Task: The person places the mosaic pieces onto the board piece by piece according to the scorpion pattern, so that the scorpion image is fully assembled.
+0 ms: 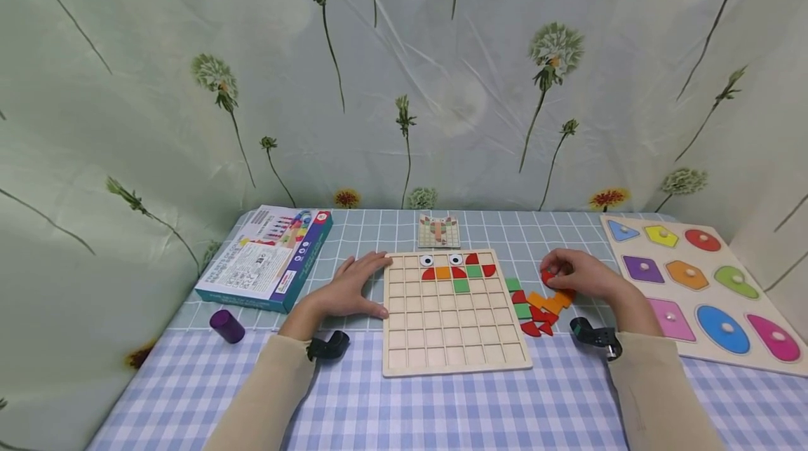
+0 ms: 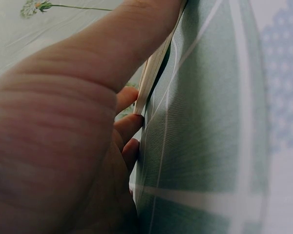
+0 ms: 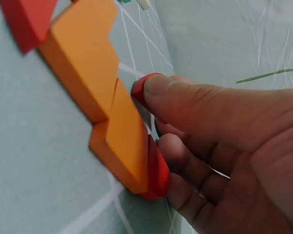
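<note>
A wooden grid board [image 1: 435, 337] lies in the middle of the table. Two eye tiles and several red, green and orange pieces sit in its upper cells. My left hand [image 1: 346, 290] rests at the board's left side, fingertips at the upper left corner and thumb by the edge. Right of the board, my right hand [image 1: 582, 274] pinches a small red piece [image 3: 140, 91] between thumb and fingers; its full outline is hidden. Just beside these fingers lie orange pieces [image 3: 83, 53] and another red piece [image 3: 158, 170]. A small pattern card [image 1: 438, 233] sits behind the board.
Loose green and red pieces [image 1: 522, 311] lie along the board's right edge. A shape puzzle with knobs [image 1: 684, 243] is at the far right. On the left are a flat box [image 1: 252, 261] and a purple cylinder [image 1: 227, 326]. A dandelion-print curtain [image 1: 404, 37] hangs behind.
</note>
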The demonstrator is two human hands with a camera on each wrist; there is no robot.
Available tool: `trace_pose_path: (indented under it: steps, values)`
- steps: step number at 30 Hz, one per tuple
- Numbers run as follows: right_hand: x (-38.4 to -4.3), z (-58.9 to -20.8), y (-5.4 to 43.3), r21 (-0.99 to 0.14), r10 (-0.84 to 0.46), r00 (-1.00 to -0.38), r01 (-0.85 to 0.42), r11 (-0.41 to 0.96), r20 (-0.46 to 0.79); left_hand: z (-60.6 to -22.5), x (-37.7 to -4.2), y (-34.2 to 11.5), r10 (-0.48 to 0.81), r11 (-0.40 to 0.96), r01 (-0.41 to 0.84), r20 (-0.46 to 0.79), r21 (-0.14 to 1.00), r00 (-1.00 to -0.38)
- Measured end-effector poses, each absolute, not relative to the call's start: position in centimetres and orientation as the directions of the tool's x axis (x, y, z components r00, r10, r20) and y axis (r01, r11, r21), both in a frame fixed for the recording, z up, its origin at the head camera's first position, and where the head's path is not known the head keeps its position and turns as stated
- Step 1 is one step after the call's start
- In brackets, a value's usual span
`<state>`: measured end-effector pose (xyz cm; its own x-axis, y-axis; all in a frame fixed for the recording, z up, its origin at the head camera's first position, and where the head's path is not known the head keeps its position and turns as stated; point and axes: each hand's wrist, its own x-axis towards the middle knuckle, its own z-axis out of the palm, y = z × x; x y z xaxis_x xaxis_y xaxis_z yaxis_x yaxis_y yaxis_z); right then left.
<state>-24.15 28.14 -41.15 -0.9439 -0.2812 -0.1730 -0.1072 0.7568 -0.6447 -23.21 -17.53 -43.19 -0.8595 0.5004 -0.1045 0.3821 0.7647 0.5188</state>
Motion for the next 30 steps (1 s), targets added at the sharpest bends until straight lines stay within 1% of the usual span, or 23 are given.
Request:
trace_pose_path:
  steps: [7, 16, 24, 30]
  values:
    - [-24.1, -41.1, 27.7, -0.67, -0.258, -0.955, -0.096, 0.736, -0.147, -43.2, -23.1, -17.7, 0.51, 0.753, 0.392, -0.094, 0.529, -0.855]
    - [-24.1, -40.8, 26.7, -0.64, -0.188, -0.981, -0.121, 0.759, -0.037, -43.3, -23.2, -17.5, 0.504, 0.758, 0.385, -0.097, 0.527, -0.858]
    - [-24.4, -40.9, 25.6, -0.671, -0.15, -0.989, -0.098, 0.735, -0.019, -43.2, -23.2, -17.5, 0.503, 0.758, 0.382, -0.1, 0.528, -0.859]
    - [-24.3, -40.8, 24.6, -0.652, -0.165, -0.986, -0.146, 0.744, 0.032, -43.2, -23.2, -17.5, 0.504, 0.757, 0.383, -0.101, 0.529, -0.858]
